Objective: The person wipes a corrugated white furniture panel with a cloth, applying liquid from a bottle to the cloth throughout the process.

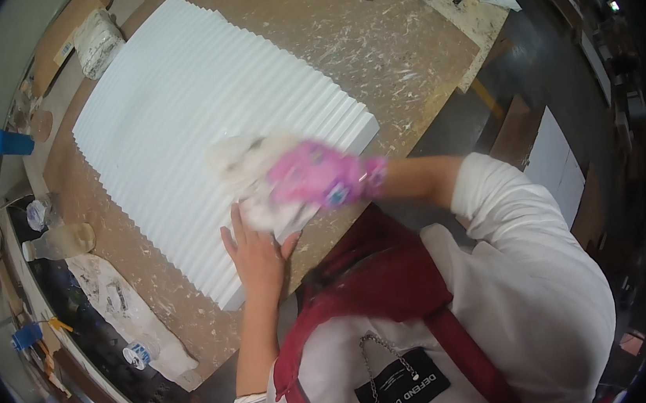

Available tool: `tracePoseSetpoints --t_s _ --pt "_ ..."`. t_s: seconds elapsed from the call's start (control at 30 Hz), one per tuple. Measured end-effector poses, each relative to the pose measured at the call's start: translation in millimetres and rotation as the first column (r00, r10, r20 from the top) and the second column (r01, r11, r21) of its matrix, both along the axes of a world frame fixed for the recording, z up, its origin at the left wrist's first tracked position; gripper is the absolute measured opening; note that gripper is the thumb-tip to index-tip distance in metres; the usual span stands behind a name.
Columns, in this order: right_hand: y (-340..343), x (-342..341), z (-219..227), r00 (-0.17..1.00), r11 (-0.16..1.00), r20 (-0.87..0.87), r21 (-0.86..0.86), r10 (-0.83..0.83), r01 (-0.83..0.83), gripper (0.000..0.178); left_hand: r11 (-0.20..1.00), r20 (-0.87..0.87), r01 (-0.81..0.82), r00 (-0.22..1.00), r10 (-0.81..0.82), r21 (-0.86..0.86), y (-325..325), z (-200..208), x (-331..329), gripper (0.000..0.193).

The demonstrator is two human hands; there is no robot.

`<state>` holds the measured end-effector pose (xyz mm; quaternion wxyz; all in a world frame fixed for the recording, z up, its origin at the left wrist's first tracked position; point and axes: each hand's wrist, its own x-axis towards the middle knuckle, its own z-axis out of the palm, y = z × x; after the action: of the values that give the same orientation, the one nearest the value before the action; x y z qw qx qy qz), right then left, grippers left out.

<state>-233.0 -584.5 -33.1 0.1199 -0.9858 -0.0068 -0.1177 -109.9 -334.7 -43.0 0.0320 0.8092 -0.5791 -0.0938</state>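
Cloth, white and blurred, lies on the ribbed white panel on the workbench, clenched in the pink-gloved right hand. Bare left hand presses flat, fingers spread, on the panel's near edge.

Bright, even overhead light washes the white fluted panel nearly featureless (mild glare); the gloved right hand smears with motion blur; fisheye bending and black vignette darken the frame's edges.
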Motion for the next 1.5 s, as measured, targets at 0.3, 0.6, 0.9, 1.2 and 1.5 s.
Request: tracePoseSetpoints --t_s 0.3,0.6,0.9,1.2,1.5 --pt "-77.5 -56.9 36.6 0.865 0.874 0.127 0.061 -0.486 0.482 0.029 0.994 0.028 -0.085 0.996 0.087 -0.076 -6.2 -3.0 -1.9 0.096" --pt "-81.6 -109.2 -12.8 0.94 0.94 0.099 -0.078 -0.326 0.334 0.045 0.995 0.033 -0.057 0.998 0.06 -0.084 -3.5 -0.4 -6.0 0.095" --pt "-28.5 -62.7 17.7 0.981 0.984 0.183 -0.148 -0.068 0.096 0.029 0.992 0.026 -0.094 0.995 0.097 -0.089 -3.8 1.1 -6.8 0.092" --pt "-177.1 -114.3 5.4 0.739 0.742 0.246 0.477 -0.627 0.47 0.041 0.987 0.026 -0.147 0.989 0.149 -0.068 -19.2 10.8 -7.3 0.098" --pt "22.2 -8.8 100.8 0.997 0.681 0.058 0.732 -0.046 -0.011 0.085 0.468 -0.857 -0.842 -0.011 -0.516 -0.27 -99.9 84.7 -10.3 0.035"
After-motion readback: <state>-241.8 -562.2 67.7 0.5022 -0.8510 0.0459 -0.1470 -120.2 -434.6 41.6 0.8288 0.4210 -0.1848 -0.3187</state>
